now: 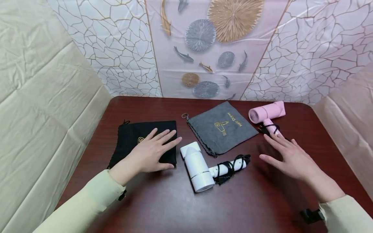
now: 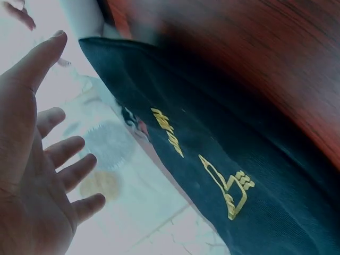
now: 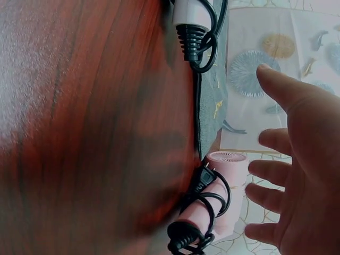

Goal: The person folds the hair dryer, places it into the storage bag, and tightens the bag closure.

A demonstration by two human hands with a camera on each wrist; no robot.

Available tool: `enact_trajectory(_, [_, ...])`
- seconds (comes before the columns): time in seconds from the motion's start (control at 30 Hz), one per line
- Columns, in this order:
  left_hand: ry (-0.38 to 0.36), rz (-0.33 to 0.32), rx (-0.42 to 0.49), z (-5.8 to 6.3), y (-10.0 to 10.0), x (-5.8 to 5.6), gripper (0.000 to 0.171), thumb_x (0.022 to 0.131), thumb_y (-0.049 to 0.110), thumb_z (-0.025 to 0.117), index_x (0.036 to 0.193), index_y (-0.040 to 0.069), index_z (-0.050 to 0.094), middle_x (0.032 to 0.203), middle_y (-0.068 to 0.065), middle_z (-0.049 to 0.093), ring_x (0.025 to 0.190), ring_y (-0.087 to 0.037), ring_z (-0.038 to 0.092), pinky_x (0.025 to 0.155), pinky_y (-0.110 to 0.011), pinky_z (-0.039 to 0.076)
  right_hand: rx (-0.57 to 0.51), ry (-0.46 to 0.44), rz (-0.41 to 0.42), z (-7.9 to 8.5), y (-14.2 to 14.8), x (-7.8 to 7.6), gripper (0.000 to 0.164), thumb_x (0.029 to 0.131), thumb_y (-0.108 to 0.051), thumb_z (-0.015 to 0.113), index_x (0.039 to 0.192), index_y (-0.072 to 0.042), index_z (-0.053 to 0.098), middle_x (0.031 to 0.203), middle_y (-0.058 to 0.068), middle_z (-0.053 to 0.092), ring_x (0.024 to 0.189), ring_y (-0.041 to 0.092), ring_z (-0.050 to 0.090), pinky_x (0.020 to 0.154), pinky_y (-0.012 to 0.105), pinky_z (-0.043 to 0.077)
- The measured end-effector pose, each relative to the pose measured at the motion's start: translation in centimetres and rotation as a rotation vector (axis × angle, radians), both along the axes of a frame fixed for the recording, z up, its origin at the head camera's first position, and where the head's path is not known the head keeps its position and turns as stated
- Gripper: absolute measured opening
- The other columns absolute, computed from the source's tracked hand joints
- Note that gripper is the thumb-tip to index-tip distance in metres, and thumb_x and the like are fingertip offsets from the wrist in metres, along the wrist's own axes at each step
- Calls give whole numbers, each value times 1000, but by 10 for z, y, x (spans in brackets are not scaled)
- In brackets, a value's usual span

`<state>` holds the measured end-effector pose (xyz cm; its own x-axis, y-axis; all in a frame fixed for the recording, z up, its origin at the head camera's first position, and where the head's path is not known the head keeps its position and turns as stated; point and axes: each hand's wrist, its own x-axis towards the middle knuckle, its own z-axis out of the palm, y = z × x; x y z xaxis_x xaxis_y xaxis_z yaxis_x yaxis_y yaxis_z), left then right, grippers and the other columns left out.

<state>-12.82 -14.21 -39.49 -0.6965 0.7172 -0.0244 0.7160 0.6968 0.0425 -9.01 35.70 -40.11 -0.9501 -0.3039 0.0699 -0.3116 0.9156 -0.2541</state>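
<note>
My left hand [image 1: 151, 150] is spread flat with straight fingers over the right part of a black drawstring pouch [image 1: 129, 136]. In the left wrist view the left hand [image 2: 32, 159] looks slightly clear of the black pouch [image 2: 223, 175] and its gold logo. My right hand [image 1: 287, 155] hovers open above the table, fingertips close to the cord-wrapped handle of a pink hair dryer [image 1: 266, 113]. The right wrist view shows the right hand [image 3: 303, 175] empty beside the pink hair dryer [image 3: 223, 175]. A white hair dryer [image 1: 199, 168] with its black cord wound round the handle lies between my hands.
A grey pouch [image 1: 221, 127] printed "Hair Dryer" lies flat behind the white dryer. Everything sits on a dark red wooden table [image 1: 163, 207] with rounded far corners. Patterned sheets close it in at the back and both sides.
</note>
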Motion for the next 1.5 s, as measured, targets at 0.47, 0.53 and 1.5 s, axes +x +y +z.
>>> enact_trajectory(0.47, [13, -247, -73, 3, 45, -4, 97, 91, 60, 80, 168, 21, 37, 175, -8, 31, 161, -29, 30, 131, -57, 19, 80, -98, 45, 20, -5, -7, 65, 99, -48, 75, 148, -6, 63, 148, 26, 61, 134, 48, 59, 100, 70, 50])
enact_trajectory(0.53, [30, -274, -92, 3, 49, -5, 96, 90, 60, 80, 167, 22, 38, 174, -8, 33, 160, -28, 32, 131, -56, 21, 82, -93, 56, 22, -6, -7, 62, 99, -46, 75, 145, -6, 65, 144, 26, 64, 129, 47, 63, 99, 68, 51])
enact_trajectory(1.5, [89, -506, -103, -19, 80, -7, 71, 94, 28, 82, 158, 17, 53, 161, -8, 52, 153, -25, 44, 128, -45, 33, 73, -154, 113, 16, -8, -7, 49, 100, -40, 75, 137, -8, 72, 127, 14, 76, 108, 37, 75, 93, 63, 56])
